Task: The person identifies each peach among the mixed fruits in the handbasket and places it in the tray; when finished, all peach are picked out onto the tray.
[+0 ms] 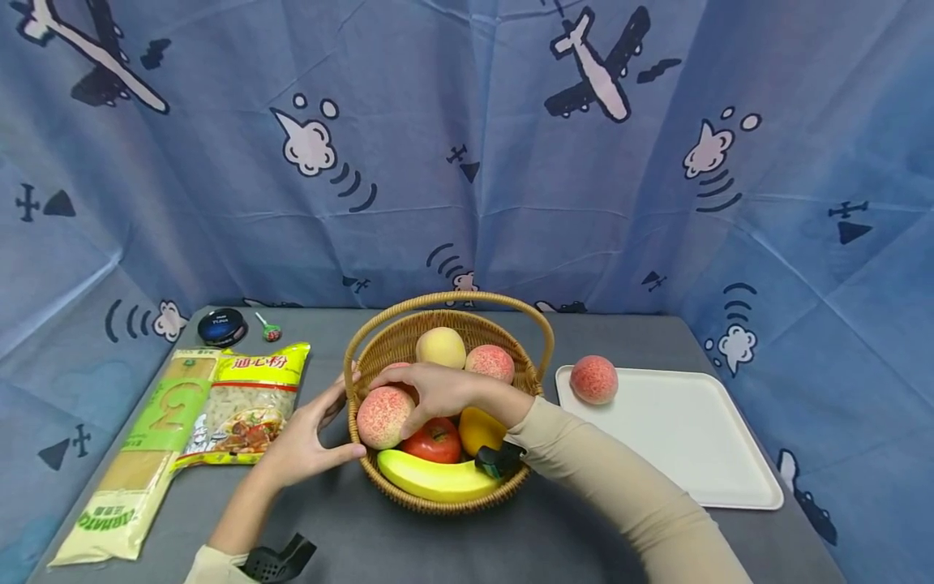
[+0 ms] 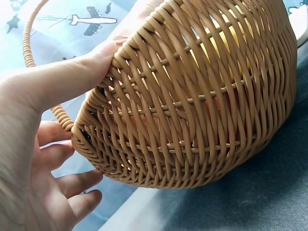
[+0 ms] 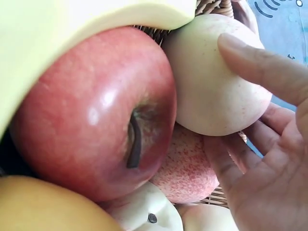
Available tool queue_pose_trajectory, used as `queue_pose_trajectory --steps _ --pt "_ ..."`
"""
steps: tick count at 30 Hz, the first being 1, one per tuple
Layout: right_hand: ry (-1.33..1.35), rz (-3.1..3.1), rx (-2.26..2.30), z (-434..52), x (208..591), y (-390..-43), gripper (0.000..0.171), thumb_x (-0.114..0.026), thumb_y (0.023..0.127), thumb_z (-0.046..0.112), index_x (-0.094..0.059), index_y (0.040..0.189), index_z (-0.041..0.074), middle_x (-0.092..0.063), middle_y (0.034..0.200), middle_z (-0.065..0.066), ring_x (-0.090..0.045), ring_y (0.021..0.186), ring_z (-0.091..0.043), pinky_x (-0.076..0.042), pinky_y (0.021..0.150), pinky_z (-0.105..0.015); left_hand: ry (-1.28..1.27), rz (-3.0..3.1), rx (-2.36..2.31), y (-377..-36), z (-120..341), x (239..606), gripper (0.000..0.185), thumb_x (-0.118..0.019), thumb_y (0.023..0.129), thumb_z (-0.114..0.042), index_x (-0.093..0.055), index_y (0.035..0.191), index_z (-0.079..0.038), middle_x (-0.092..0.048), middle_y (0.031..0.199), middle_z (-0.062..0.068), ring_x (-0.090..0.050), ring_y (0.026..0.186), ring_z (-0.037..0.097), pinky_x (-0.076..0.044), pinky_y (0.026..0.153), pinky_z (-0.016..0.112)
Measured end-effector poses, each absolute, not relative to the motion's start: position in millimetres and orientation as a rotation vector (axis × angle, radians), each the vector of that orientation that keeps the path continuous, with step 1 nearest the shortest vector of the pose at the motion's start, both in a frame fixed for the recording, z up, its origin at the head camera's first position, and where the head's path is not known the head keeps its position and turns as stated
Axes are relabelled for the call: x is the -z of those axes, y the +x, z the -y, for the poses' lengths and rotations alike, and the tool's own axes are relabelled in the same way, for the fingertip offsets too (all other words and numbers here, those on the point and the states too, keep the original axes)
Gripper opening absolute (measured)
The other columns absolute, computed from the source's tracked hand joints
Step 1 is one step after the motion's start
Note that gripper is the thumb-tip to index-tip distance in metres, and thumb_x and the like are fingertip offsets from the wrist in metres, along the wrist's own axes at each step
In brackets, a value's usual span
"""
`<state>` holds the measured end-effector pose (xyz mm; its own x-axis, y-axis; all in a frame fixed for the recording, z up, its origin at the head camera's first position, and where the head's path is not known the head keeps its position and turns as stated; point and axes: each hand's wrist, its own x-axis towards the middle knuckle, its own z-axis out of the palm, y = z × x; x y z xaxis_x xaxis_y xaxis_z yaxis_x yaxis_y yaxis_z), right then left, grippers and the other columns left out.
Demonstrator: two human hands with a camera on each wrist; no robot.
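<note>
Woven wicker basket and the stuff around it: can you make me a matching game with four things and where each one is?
Things:
1. yellow banana
2. lone pink peach
3. yellow bag of macaroni
4. round black tin

Places:
A. far left corner of the grey table
B. on the white plastic tray
C. front of the woven wicker basket
D. left of the basket, beside the spaghetti packet

Pairs: 1-C, 2-B, 3-D, 4-A

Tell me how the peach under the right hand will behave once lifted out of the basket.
The peach looks round and smooth, so it would probably roll if set down loosely. The right hand spans it easily; likely light. The left hand steadies the basket, which might otherwise shift.
</note>
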<state>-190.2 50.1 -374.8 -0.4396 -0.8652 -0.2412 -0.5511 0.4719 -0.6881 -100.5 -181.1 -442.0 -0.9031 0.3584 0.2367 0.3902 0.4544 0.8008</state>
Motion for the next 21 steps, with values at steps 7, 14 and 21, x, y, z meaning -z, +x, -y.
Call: queue_pose_trajectory --steps 7,14,21 --pt "-1.177 -2.132 0.774 -52.6 372.6 -191.8 0.064 -0.079 0.076 0.019 -0.050 0.134 0.021 -0.055 0.129 0.007 -0.051 0.110 -0.007 -0.044 0.096 -0.023 -0.692 2.639 1.466 -99.6 180.8 443.9 0.090 -0.079 0.076 -0.021 -0.028 0.150 -0.012 -0.028 0.154 0.016 -0.034 0.136 0.037 -0.041 0.102 0.051" --pt "-1.103 -2.124 0.920 -62.7 361.5 -192.4 0.066 -0.081 0.073 0.021 -0.051 0.132 0.022 -0.057 0.122 0.008 -0.053 0.112 -0.011 -0.046 0.097 -0.026 -0.689 2.632 1.458 -99.3 180.1 446.3 0.092 -0.081 0.074 -0.020 -0.028 0.150 -0.016 -0.029 0.154 0.015 -0.035 0.135 0.036 -0.041 0.102 0.049" --pt "-1.157 -2.053 1.115 -76.5 346.9 -188.8 0.068 -0.080 0.074 0.017 -0.049 0.134 0.013 -0.056 0.124 0.002 -0.053 0.111 -0.014 -0.050 0.096 -0.033 -0.692 2.639 1.429 -100.9 181.5 444.9 0.092 -0.080 0.074 -0.018 -0.028 0.150 -0.016 -0.029 0.154 0.013 -0.037 0.135 0.033 -0.041 0.103 0.048"
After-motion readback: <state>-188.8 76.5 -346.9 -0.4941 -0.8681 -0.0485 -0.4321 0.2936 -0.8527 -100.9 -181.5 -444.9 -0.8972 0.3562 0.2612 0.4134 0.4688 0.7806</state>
